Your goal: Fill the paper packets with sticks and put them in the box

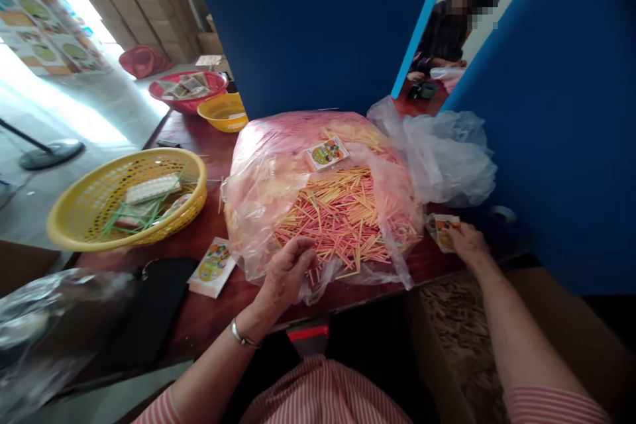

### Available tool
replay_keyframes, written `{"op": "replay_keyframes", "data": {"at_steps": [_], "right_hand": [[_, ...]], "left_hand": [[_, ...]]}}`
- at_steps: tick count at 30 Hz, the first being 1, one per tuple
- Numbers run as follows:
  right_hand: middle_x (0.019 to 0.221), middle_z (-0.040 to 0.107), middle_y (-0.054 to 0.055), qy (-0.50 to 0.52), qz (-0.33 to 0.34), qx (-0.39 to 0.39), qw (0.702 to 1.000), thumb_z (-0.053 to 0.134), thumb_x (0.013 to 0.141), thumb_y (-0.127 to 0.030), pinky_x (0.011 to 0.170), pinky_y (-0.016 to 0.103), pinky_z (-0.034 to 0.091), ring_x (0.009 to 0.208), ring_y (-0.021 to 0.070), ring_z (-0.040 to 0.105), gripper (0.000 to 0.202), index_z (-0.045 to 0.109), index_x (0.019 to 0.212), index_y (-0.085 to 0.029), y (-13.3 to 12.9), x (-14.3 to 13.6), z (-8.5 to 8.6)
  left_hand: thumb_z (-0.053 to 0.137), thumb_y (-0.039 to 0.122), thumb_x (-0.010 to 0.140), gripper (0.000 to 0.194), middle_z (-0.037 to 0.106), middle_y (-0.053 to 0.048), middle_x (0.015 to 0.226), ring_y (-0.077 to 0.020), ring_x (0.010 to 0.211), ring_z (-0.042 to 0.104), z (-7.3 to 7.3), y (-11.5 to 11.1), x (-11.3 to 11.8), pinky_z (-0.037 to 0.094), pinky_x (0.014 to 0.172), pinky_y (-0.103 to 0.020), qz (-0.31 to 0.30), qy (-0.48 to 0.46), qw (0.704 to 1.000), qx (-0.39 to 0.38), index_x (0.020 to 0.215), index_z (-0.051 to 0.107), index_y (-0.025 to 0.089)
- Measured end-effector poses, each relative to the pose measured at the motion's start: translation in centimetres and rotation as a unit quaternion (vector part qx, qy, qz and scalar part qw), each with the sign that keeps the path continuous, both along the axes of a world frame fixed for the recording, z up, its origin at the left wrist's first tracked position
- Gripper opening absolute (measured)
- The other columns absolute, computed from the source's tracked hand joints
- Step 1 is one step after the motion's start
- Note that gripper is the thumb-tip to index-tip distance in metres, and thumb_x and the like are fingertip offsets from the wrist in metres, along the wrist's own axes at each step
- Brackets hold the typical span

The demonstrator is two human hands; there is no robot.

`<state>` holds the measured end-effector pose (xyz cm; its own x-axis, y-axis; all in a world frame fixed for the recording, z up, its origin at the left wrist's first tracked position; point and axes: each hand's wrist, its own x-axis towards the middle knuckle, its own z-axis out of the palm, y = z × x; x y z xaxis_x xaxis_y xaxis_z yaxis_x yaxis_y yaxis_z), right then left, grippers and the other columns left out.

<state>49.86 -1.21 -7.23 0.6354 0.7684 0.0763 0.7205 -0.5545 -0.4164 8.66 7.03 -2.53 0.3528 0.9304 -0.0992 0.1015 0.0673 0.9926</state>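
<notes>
A large clear plastic bag [268, 192] lies torn on the table, full of thin pink and yellow sticks [342, 212]. My left hand [288, 268] is at the bag's near edge, thumb and fingers curled together over the sticks; whatever lies between them is hidden. Off to the right, my right hand [470, 245] has its fingers on a small printed box [441, 232] at the table edge. One more printed box [326, 153] rests on top of the bag. Left of the bag lies another printed box [213, 268].
A yellow basket [64, 225] with packs and green sticks stands left, near a dark phone-like slab [163, 305]. Behind are a red basket [189, 105] and a smaller yellow one [213, 116]. Blue partitions [318, 26] rise beyond the bag; another person [442, 33] shows through the gap.
</notes>
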Motion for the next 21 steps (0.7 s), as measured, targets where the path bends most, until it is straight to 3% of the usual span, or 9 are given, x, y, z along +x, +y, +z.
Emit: {"op": "replay_keyframes", "data": {"at_steps": [3,5,7,10,12,14,15,19,21], "right_hand": [[0.085,0.063,0.019,-0.002,0.020,-0.046,0.999,0.051,0.070,-0.026,0.081,0.048,0.044,0.088,0.0333,0.058,0.011,0.057,0.071,-0.016,-0.1,-0.6,-1.5],[0.090,0.063,0.018,-0.009,0.040,-0.050,0.998,0.054,0.071,-0.027,0.081,0.048,0.044,0.090,0.0343,0.057,0.016,0.059,0.081,-0.016,-0.6,-2.1,-1.4],[0.095,0.063,0.019,-0.051,0.054,0.013,0.997,0.055,0.074,-0.026,0.083,0.049,0.044,0.093,0.0348,0.057,0.021,0.059,0.092,-0.016,-1.1,-4.4,0.0],[0.099,0.063,0.017,-0.078,0.110,0.209,0.969,0.050,0.084,-0.023,0.089,0.045,0.045,0.095,0.0294,0.059,0.021,0.059,0.102,-0.020,-0.9,-9.3,3.6],[0.100,0.065,0.008,-0.012,0.228,0.254,0.940,0.048,0.086,-0.021,0.087,0.039,0.049,0.092,0.0228,0.062,0.024,0.058,0.108,-0.024,0.2,-12.6,5.6],[0.108,0.065,0.006,-0.006,0.385,0.223,0.895,0.043,0.088,-0.016,0.092,0.039,0.048,0.100,0.0209,0.061,0.029,0.056,0.113,-0.024,2.2,-14.6,6.5],[0.109,0.064,0.007,-0.029,0.431,0.206,0.878,0.041,0.088,-0.014,0.093,0.040,0.048,0.103,0.0215,0.060,0.030,0.056,0.113,-0.022,3.3,-14.9,6.4],[0.097,0.065,0.011,-0.155,0.490,0.118,0.850,0.040,0.084,-0.009,0.086,0.044,0.050,0.096,0.0260,0.059,0.029,0.061,0.102,-0.017,7.1,-12.6,4.3],[0.097,0.064,0.011,-0.194,0.504,0.073,0.838,0.042,0.082,-0.008,0.084,0.042,0.050,0.095,0.0263,0.058,0.028,0.062,0.098,-0.018,8.2,-11.0,3.4]], "left_hand": [[0.055,0.029,0.084,0.018,0.060,0.002,0.063,-0.0095,0.059,0.055,0.1,-0.9,-2.3,0.045,0.059,-0.022,0.014,0.038,0.999,0.025,0.096,0.058,0.017],[0.054,0.030,0.085,0.019,0.061,0.002,0.066,-0.0102,0.061,0.057,0.5,-1.5,-3.9,0.047,0.061,-0.022,0.038,0.058,0.997,0.031,0.097,0.058,0.017],[0.056,0.032,0.084,0.020,0.062,0.001,0.071,-0.0107,0.064,0.058,0.6,-2.0,-5.5,0.048,0.064,-0.023,0.077,0.081,0.993,0.038,0.098,0.058,0.018],[0.058,0.035,0.082,0.024,0.064,-0.001,0.082,-0.0122,0.069,0.059,0.3,-2.0,-7.9,0.049,0.067,-0.025,0.145,0.134,0.978,0.071,0.100,0.059,0.019],[0.056,0.037,0.082,0.025,0.065,-0.003,0.086,-0.0145,0.074,0.060,0.1,-1.5,-9.3,0.049,0.071,-0.027,0.171,0.195,0.960,0.109,0.099,0.060,0.019],[0.052,0.035,0.083,0.023,0.065,-0.005,0.089,-0.0175,0.080,0.060,0.1,-0.6,-10.7,0.048,0.076,-0.030,0.185,0.287,0.926,0.161,0.095,0.061,0.018],[0.049,0.033,0.084,0.022,0.064,-0.006,0.090,-0.0191,0.082,0.059,0.1,-0.2,-11.3,0.047,0.078,-0.032,0.190,0.344,0.901,0.186,0.093,0.062,0.018],[0.040,0.023,0.085,0.027,0.061,-0.014,0.097,-0.0268,0.090,0.054,0.0,1.3,-13.2,0.044,0.080,-0.039,0.193,0.570,0.767,0.224,0.094,0.063,0.013],[0.042,0.024,0.084,0.030,0.060,-0.016,0.101,-0.0295,0.092,0.053,-0.3,1.7,-13.5,0.044,0.077,-0.040,0.169,0.640,0.723,0.198,0.101,0.062,0.010]]}}
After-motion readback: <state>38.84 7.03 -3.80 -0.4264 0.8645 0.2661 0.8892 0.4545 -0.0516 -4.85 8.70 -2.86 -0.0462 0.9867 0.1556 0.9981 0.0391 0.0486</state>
